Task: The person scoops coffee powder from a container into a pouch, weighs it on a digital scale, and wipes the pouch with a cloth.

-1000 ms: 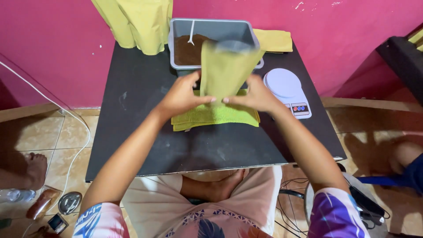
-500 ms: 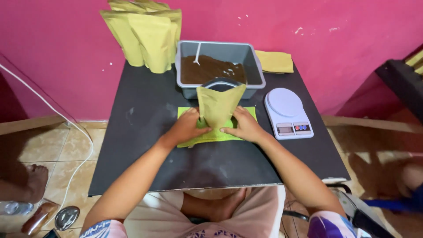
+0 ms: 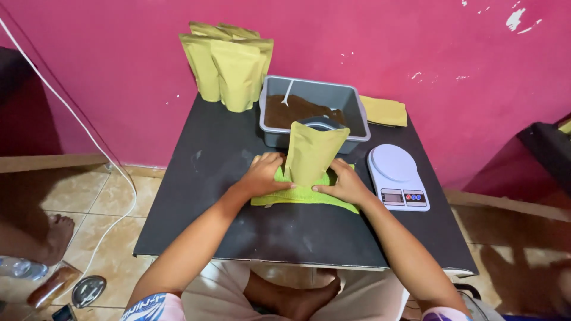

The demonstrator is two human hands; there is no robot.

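An olive-yellow stand-up pouch with an open mouth stands upright on a stack of flat yellow-green pouches on the black table. My left hand grips the pouch's lower left side. My right hand grips its lower right side. Both hands rest low on the stack. Just behind the pouch sits a grey tub of brown powder with a white spoon stuck in it.
Several filled olive pouches stand at the table's back left against the pink wall. A white digital scale lies to the right, flat pouches behind it. A white cable, a bottle and another person's foot are on the tiled floor, left.
The open pouch came down from in front of the tub and now stands on the flat stack, both hands lowered with it. The camera view tilted and shifted.
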